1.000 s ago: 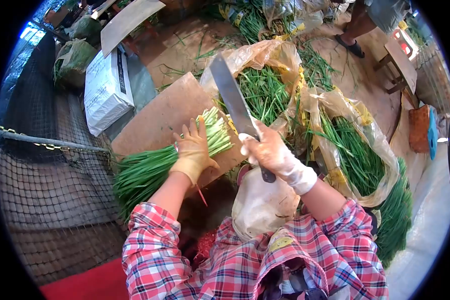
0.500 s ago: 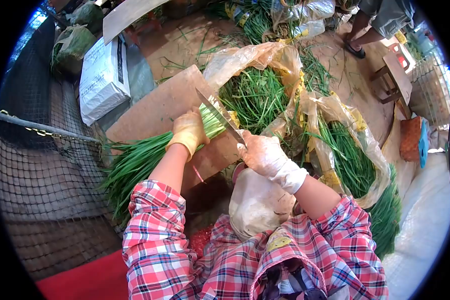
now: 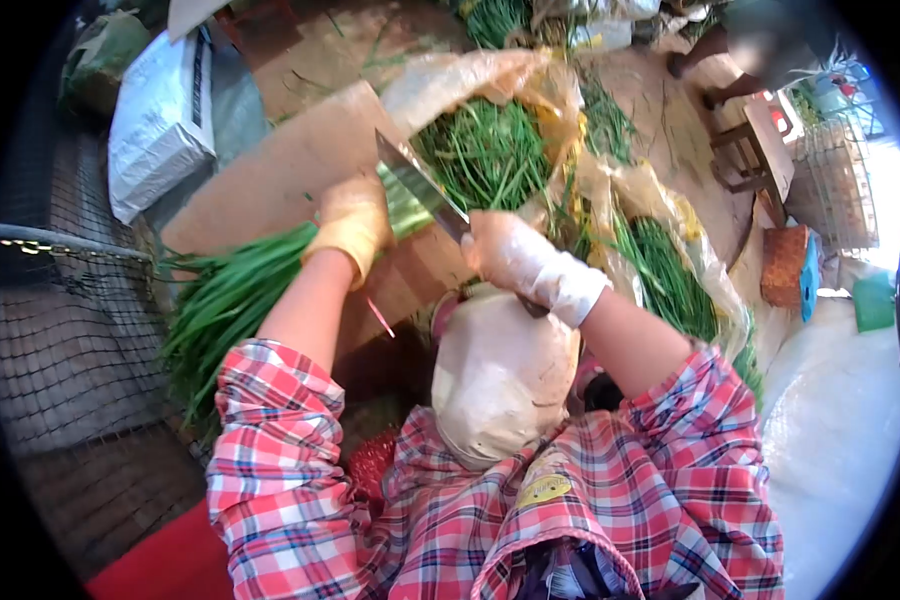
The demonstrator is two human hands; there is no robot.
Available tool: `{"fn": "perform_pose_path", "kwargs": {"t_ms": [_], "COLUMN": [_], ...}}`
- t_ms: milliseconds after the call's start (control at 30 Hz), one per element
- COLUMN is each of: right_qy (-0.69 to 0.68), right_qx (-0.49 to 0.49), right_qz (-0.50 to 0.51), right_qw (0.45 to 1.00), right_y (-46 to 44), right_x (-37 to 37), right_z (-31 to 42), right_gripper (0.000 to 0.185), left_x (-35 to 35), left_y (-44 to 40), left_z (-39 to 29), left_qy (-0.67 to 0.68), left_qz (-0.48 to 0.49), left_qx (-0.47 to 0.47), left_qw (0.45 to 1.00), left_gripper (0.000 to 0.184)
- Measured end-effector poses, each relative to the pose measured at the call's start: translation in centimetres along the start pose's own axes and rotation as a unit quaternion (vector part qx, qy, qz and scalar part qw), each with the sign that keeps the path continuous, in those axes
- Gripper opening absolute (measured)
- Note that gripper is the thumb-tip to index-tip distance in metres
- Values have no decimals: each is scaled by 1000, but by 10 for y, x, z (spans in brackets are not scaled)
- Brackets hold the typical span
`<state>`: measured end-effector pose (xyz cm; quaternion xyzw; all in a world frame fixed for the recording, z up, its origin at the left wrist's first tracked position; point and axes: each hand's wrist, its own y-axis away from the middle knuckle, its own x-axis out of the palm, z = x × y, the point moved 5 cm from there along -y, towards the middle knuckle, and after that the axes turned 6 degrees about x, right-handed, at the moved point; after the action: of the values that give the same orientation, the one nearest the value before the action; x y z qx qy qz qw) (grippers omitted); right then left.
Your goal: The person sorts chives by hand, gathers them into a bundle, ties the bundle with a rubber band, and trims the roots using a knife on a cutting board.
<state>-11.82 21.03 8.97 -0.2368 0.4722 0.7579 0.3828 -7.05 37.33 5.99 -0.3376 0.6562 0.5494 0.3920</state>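
Note:
My left hand [image 3: 355,218], in a yellowish glove, is closed around a bunch of chives [image 3: 245,280] lying across a brown board [image 3: 270,175]. The long green leaves trail off the board to the lower left. Their pale stem ends stick out to the right of my fist and look blurred. My right hand [image 3: 510,255], in a whitish glove, is wrapped round the handle of a knife [image 3: 420,182]. Its long blade points up and left across the stem ends. Whether the edge touches the stems I cannot tell.
Beyond the board, a clear plastic bag [image 3: 450,85] holds loose green leaves [image 3: 490,155]. Another open bag [image 3: 675,215] of chives stands to the right. A white sack [image 3: 160,130] and netting [image 3: 60,360] are on the left. A person's legs [image 3: 715,75] and a wooden stool [image 3: 765,150] are at upper right.
The whole view has shifted, so most things sit further left and higher. The knife blade shows more of its broad side. My left hand still grips the chives.

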Motion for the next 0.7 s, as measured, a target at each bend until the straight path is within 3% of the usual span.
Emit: {"fn": "perform_pose_path", "kwargs": {"t_ms": [33,167,233,333,400,433,467,533,567,667,700], "right_qy": [11,-86,-6,-30,36,53,59,-31,-70,-89,-36], "right_qx": [-32,14,13,26,54,3,-16,22,48,36,20], "right_qz": [-6,-30,-82,-69,-55,-90,-76,-86,-108,-147,-164], "right_qw": [999,996,997,997,996,995,995,996,990,984,986], "right_y": [-5,-45,-73,-68,-70,-69,-68,-68,-70,-69,-64], "right_x": [3,41,53,43,34,33,34,31,28,4,-14], "right_z": [-4,-14,-7,-9,-10,-15,-21,-37,-50,-80,-76], "right_gripper": [27,27,28,27,21,21,22,24,29,35,37], "left_x": [2,14,15,13,8,6,5,10,8,5,7], "left_y": [0,-8,-11,-15,-12,-7,-3,-1,2,9,11], "left_z": [-2,4,-4,-8,-12,-14,-13,-5,-2,-5,3], "left_qy": [0,-14,-30,-69,-49,-49,-58,-60,-44,-49,12], "left_qz": [-20,-55,-61,-61,-77,-55,-65,-24,-2,-23,-51], "left_qx": [9,-8,-18,-25,-19,-18,-21,-35,-34,-7,35], "left_qw": [1000,998,998,995,996,997,996,997,998,999,998], "left_gripper": [79,76,77,77,57,71,71,86,101,112,121]}}
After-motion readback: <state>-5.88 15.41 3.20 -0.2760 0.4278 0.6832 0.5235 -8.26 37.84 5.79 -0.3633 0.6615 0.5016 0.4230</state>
